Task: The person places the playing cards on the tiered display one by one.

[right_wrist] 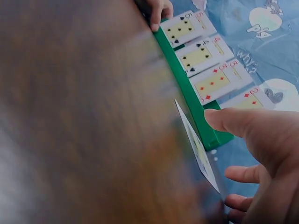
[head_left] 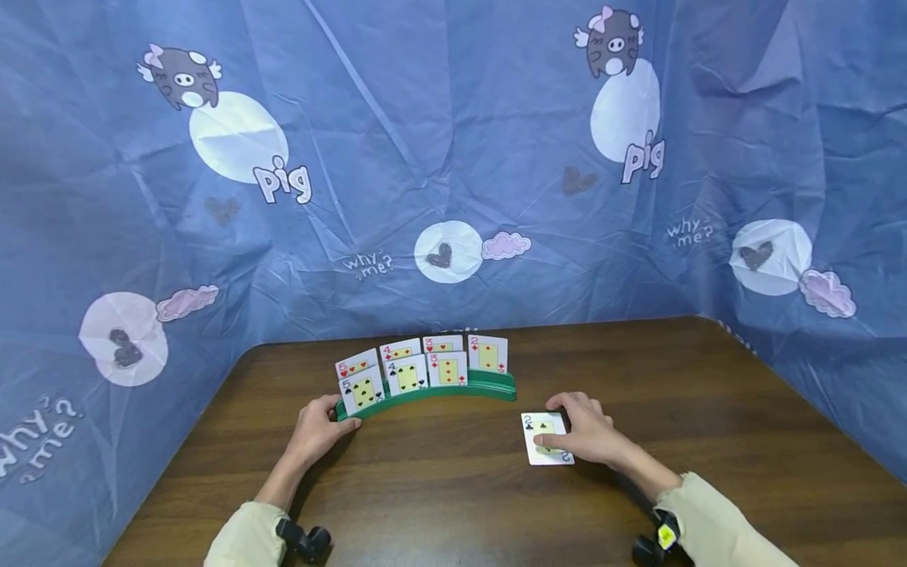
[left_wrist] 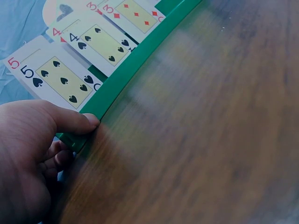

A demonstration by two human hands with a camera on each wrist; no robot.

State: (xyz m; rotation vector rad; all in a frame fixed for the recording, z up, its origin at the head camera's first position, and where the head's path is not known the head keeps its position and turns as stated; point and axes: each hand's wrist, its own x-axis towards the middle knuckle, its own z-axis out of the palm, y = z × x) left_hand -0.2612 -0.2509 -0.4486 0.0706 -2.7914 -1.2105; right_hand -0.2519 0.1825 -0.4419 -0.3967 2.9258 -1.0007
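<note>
A curved green card holder stands on the table with several playing cards upright in two rows. Its front row shows the five of spades, four of spades and three of diamonds; behind are red cards, with a two of diamonds at the right end. My left hand pinches the holder's left end, thumb on its front edge. My right hand is over a two of clubs, thumb and fingers spread apart. The right wrist view shows that card nearly edge-on; whether a finger touches it I cannot tell.
The brown wooden table carries the holder and the loose card. A blue cloth printed with pigs and hearts hangs behind and at both sides. Dark devices are strapped on both wrists, over pale sleeves.
</note>
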